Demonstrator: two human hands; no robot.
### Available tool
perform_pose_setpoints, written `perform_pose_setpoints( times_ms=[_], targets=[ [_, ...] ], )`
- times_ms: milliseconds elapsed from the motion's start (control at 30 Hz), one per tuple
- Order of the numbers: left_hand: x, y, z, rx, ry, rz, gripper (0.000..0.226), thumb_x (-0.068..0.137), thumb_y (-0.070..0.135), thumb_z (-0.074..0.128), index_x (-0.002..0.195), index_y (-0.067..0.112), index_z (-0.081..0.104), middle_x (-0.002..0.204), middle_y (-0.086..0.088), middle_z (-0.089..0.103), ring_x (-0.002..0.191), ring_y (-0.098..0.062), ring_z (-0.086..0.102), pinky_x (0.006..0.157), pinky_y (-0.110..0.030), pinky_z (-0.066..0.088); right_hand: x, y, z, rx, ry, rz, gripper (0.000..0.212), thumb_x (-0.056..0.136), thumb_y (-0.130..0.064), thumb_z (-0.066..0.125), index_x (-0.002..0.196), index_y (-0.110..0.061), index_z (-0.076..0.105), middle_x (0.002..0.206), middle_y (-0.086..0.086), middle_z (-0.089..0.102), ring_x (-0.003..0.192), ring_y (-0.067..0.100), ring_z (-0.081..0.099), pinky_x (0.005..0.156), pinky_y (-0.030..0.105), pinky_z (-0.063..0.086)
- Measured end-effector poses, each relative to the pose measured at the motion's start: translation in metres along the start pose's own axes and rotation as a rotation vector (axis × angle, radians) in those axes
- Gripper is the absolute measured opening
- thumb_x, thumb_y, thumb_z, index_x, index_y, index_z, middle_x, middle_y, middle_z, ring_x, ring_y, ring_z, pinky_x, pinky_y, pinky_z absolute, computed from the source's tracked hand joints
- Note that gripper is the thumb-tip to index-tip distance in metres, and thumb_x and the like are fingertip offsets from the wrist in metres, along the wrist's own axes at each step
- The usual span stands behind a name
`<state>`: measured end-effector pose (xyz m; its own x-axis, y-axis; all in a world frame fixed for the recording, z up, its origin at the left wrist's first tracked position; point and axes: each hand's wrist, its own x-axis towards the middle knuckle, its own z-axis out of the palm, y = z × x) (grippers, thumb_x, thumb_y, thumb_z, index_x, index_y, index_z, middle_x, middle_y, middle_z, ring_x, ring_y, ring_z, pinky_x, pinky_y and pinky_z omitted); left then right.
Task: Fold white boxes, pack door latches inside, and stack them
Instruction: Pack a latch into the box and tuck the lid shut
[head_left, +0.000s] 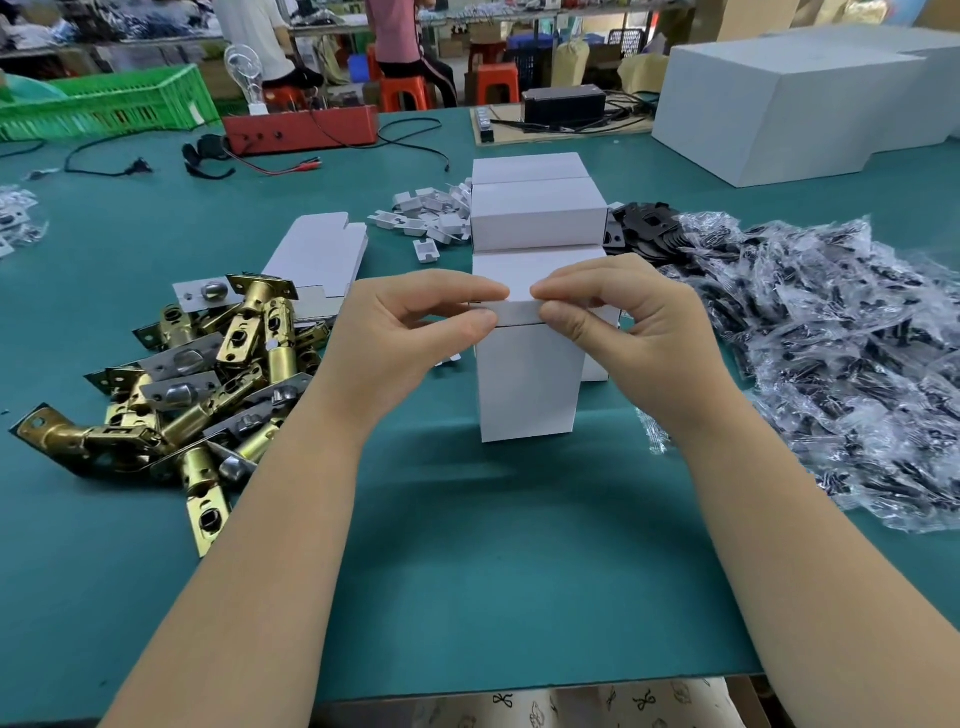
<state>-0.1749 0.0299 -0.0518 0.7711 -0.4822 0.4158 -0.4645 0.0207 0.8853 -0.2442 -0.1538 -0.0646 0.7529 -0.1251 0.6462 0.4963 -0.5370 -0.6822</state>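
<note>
— Box (530, 384) on end, middle of the green table (467, 571), just in front of the person. Why stand it upright like that?

— So the open end faces up, I'd judge. Both hands work the top flap (517, 312): the left hand (400, 332) pinches it between thumb and curled fingers, and the right hand (618, 322) does the same from the other side. It looks like the flap is being tucked shut.

— Is a latch inside already?

— Can't tell; the walls hide the inside.

— And the card itself?

— Thin white board, matte, with crisp creases. It should bend easily at the folds, hence the two-handed pinch to keep the flap square.

— What lies around it?

— The pile of door latches (208, 374) sits to the left, near the left wrist: brass-coloured tubes with flat plates, shiny and hard. A flat unfolded box (317, 254) lies just behind that pile. Closed white boxes are stacked (537, 213) right behind the upright one. On the right is a heap of crinkly clear plastic bags (831, 353) with dark parts in them.
</note>
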Motion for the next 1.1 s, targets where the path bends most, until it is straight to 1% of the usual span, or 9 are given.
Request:
perform_pose_setpoints(
  times_ms=[267,367,433,533,800,900,967,1033,1100],
  targets=[
    [-0.001,-0.001,0.002,0.082,0.010,0.087,0.020,0.082,0.010,0.070,0.090,0.028,0.074,0.097,0.015,0.074,0.088,-0.005,0.068,0.074,-0.022,0.056,0.002,0.000,-0.003,0.101,-0.132,0.093,0.021,0.094,-0.012,0.050,0.102,-0.028,0.062,0.103,-0.006,0.062,0.102,0.007,0.056,0.091,0.018,0.040],
    [0.000,0.000,0.001,0.059,-0.015,0.085,0.021,0.080,0.009,0.071,0.087,0.028,0.076,0.095,0.013,0.074,0.086,-0.005,0.068,0.073,-0.017,0.053,0.002,0.000,-0.008,0.107,-0.173,0.108,0.022,0.090,-0.014,0.059,0.103,-0.031,0.064,0.107,-0.011,0.063,0.104,0.002,0.058,0.091,0.017,0.043],
    [0.000,0.000,0.001,0.049,-0.019,0.079,0.022,0.079,0.010,0.070,0.083,0.030,0.077,0.094,0.011,0.074,0.087,-0.007,0.068,0.074,-0.019,0.053,0.002,0.001,-0.012,0.103,-0.237,0.146,0.034,0.084,-0.007,0.069,0.104,-0.034,0.065,0.113,-0.015,0.062,0.109,-0.001,0.057,0.091,0.016,0.046],
    [0.000,0.001,0.001,0.030,-0.035,0.044,0.021,0.077,0.012,0.071,0.081,0.032,0.077,0.096,0.009,0.074,0.088,-0.009,0.068,0.077,-0.023,0.055,0.002,0.002,-0.016,0.137,-0.282,0.178,0.042,0.082,0.001,0.068,0.106,-0.034,0.066,0.117,-0.012,0.062,0.113,-0.001,0.056,0.090,0.014,0.046],
    [-0.003,0.004,-0.012,0.175,-0.157,-0.012,0.031,0.082,0.012,0.075,0.091,0.042,0.074,0.086,0.020,0.074,0.084,0.003,0.069,0.074,-0.007,0.049,0.002,-0.001,-0.015,0.107,-0.267,0.193,0.033,0.089,-0.005,0.062,0.100,-0.035,0.067,0.112,-0.010,0.062,0.110,-0.003,0.055,0.093,0.012,0.040],
    [-0.002,0.001,-0.005,0.210,-0.154,-0.011,0.033,0.076,0.020,0.080,0.098,0.042,0.070,0.082,0.027,0.071,0.070,0.005,0.065,0.071,-0.007,0.046,0.001,0.001,-0.012,0.120,-0.254,0.208,0.042,0.085,0.000,0.066,0.106,-0.036,0.063,0.110,-0.015,0.060,0.101,-0.005,0.058,0.086,0.011,0.045],
    [-0.001,-0.003,0.002,0.228,-0.143,0.003,0.036,0.080,0.016,0.078,0.102,0.043,0.068,0.070,0.028,0.065,0.057,0.005,0.053,0.063,-0.005,0.040,0.001,0.004,-0.010,0.174,-0.203,0.238,0.055,0.081,0.002,0.070,0.114,-0.040,0.056,0.108,-0.015,0.061,0.091,-0.003,0.062,0.080,0.012,0.048],
    [0.000,-0.004,0.005,0.138,-0.079,-0.016,0.033,0.081,0.013,0.076,0.099,0.039,0.071,0.061,0.018,0.061,0.053,0.002,0.049,0.058,-0.009,0.041,0.001,0.005,-0.007,0.252,-0.113,0.271,0.059,0.079,-0.002,0.073,0.117,-0.042,0.051,0.108,-0.009,0.063,0.088,0.004,0.066,0.078,0.016,0.050],
    [0.003,-0.004,0.005,-0.111,0.031,-0.106,0.028,0.082,0.006,0.072,0.096,0.030,0.075,0.072,0.009,0.071,0.060,-0.005,0.063,0.056,-0.018,0.051,0.002,0.004,-0.006,0.309,-0.017,0.286,0.052,0.078,-0.015,0.076,0.117,-0.039,0.051,0.110,-0.004,0.064,0.086,0.007,0.068,0.075,0.018,0.051]
  ],
)
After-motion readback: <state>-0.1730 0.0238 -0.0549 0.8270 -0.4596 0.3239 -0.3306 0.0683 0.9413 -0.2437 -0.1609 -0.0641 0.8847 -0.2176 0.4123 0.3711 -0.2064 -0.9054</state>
